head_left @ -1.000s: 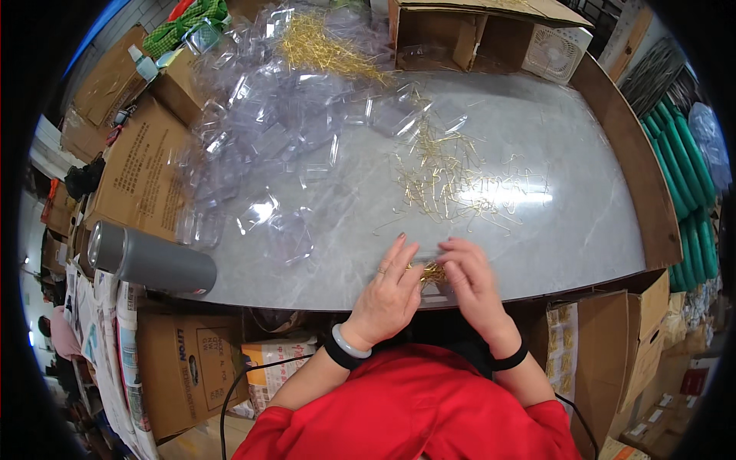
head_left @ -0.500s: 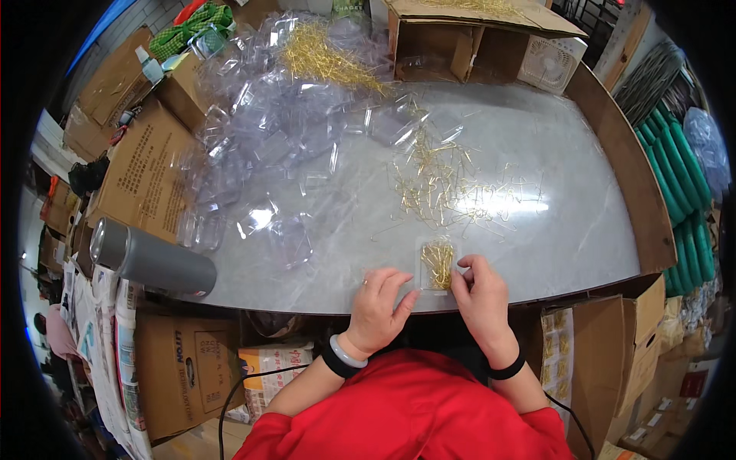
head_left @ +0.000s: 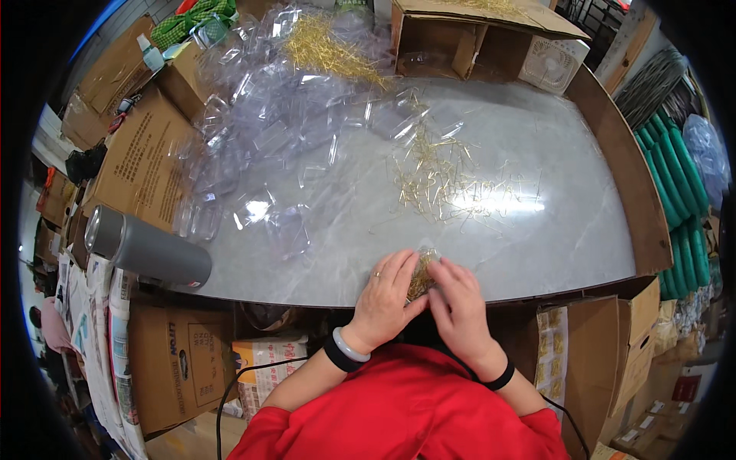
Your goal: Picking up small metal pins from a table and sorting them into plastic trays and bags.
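A small clear plastic box [head_left: 421, 282] filled with gold-coloured wire hooks sits near the table's front edge, tilted and partly hidden by my fingers. My left hand [head_left: 383, 290] closes on its left side, thumb near the bottom and fingers along the side. From the right, my right hand [head_left: 461, 308] curls its fingers and thumb against the box. Just beyond, loose gold wire hooks [head_left: 441, 188] lie scattered on the grey tabletop [head_left: 345, 230].
Many clear plastic boxes [head_left: 268, 138] heap over the left and back, with a pile of gold hooks [head_left: 322, 50] on top. A grey tumbler [head_left: 153, 249] lies at the left edge. A cardboard shelf [head_left: 437, 50] and a white fan [head_left: 552, 63] stand behind.
Both hands have come together on the filled box, which has shifted slightly left and tilted. Before, my hands were apart on either side and the box lay flat.
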